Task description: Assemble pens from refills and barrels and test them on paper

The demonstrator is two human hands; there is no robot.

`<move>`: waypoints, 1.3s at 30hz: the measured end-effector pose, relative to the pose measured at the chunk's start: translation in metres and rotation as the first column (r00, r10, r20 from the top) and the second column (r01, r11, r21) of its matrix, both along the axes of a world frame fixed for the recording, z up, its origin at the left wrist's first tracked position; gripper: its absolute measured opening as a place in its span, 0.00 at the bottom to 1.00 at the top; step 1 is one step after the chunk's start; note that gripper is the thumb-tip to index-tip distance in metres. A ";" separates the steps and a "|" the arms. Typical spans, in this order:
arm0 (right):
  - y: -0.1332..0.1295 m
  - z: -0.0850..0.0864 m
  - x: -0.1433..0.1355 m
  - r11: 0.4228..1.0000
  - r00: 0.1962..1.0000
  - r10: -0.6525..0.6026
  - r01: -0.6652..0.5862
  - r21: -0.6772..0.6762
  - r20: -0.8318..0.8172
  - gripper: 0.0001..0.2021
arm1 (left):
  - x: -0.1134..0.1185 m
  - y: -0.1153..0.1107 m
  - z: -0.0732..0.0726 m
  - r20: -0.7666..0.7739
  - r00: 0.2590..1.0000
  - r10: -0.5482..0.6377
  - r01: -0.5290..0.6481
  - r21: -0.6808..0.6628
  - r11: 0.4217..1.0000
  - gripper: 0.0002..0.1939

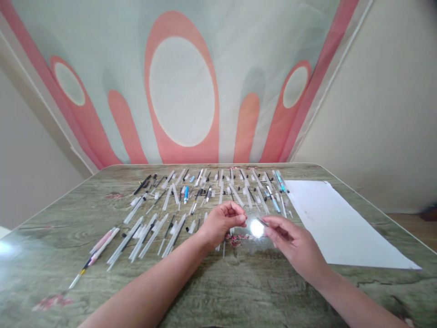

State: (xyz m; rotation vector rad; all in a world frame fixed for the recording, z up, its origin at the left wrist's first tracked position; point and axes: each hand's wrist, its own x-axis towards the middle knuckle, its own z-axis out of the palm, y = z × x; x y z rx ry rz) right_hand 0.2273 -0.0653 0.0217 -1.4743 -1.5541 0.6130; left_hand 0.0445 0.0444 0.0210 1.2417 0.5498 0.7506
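Observation:
Over the middle of the table, my left hand point(223, 222) is closed in a pinch, and whatever its fingertips hold is too small to name. To its right, my right hand point(293, 243) grips a thin dark pen part point(262, 222) between thumb and fingers. A small gap separates the two hands. Just beyond them lie rows of disassembled pens, with clear barrels point(238, 196), dark refills and small caps. Some parts beneath my left hand are partly hidden.
A white sheet point(344, 223) lies on the right of the patterned table point(252, 291). Pink pens point(102, 246) lie at the left, near several clear tubes point(126, 241). A blue pen part point(186, 195) is among the rows. A printed backdrop point(228, 68) hangs behind.

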 end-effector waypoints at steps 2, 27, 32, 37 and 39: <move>-0.001 0.003 0.003 0.998 0.996 -0.012 0.006 0.060 0.093 0.11 | 0.001 0.000 -0.002 0.024 1.000 0.008 -0.008 -0.010 1.000 0.16; -0.002 0.006 0.001 0.979 0.960 0.052 -0.104 0.177 0.276 0.12 | 0.005 -0.007 -0.001 0.115 0.993 -0.029 0.028 0.008 1.000 0.13; -0.002 0.007 0.000 0.979 0.959 0.057 -0.107 0.171 0.278 0.12 | 0.005 -0.008 0.000 0.118 0.992 -0.039 0.038 0.006 0.999 0.13; -0.001 0.008 0.000 0.982 0.960 0.059 -0.105 0.159 0.272 0.12 | 0.004 -0.008 0.001 0.116 0.992 -0.046 0.045 0.006 0.999 0.12; -0.002 0.007 0.000 0.982 0.960 0.059 -0.105 0.155 0.273 0.12 | 0.004 -0.009 0.001 0.112 0.993 -0.042 0.042 0.007 0.999 0.12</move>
